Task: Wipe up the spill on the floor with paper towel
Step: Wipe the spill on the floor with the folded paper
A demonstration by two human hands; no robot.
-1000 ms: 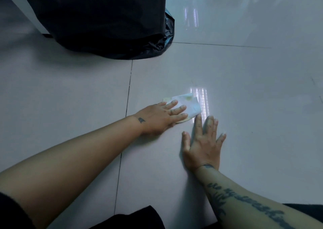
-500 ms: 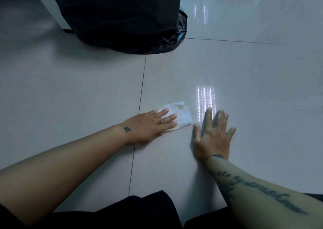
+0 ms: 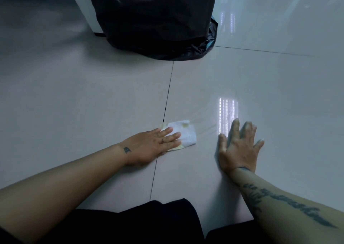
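Observation:
A folded white paper towel (image 3: 187, 135) with yellowish stains lies flat on the grey tiled floor (image 3: 93, 104), just right of a tile joint. My left hand (image 3: 152, 145) presses down on its left half with the fingers stretched flat over it. My right hand (image 3: 240, 147) rests palm down on the tile a short way to the right, fingers spread, touching nothing but the floor. No liquid shows clearly on the glossy tile around the towel.
A large black plastic bag (image 3: 154, 16) stands on the floor straight ahead, against a pale wall edge (image 3: 83, 11). My dark-clothed knees (image 3: 149, 223) fill the bottom of the view. A bright light reflection (image 3: 228, 113) lies on the tile above my right hand.
My left hand has slid the towel left and toward me, away from my right hand, up to the tile joint. My right hand has stayed planted.

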